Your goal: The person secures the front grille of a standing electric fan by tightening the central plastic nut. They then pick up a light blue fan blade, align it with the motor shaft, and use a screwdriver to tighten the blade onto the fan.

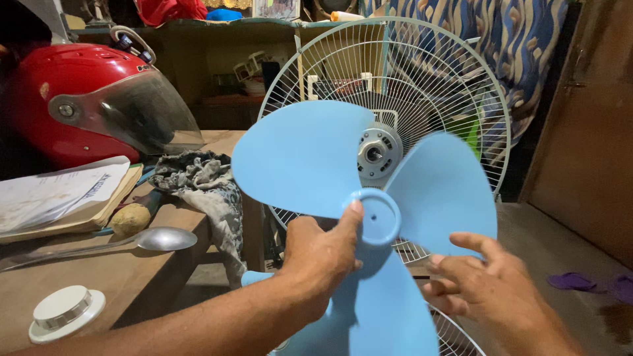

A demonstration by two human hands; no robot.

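Note:
A light blue three-bladed fan blade [310, 155] is held up in front of a fan's rear wire guard [455, 86] and its grey motor hub [377, 153]. My left hand [320, 254] grips the blade at its round centre hub [377, 216], thumb on the rim. My right hand [484, 280] is just right of the lower blade with fingers spread, close to the blade's edge and holding nothing. Another wire guard [455, 336] lies low down beneath the blade.
A wooden table [151, 283] on the left carries a red helmet [79, 99], a stack of papers [59, 194], a metal spoon [151, 238], a white round cap [66, 311] and a patterned cloth [204, 181]. A brown door [587, 132] stands right; purple slippers [573, 281] lie on the floor.

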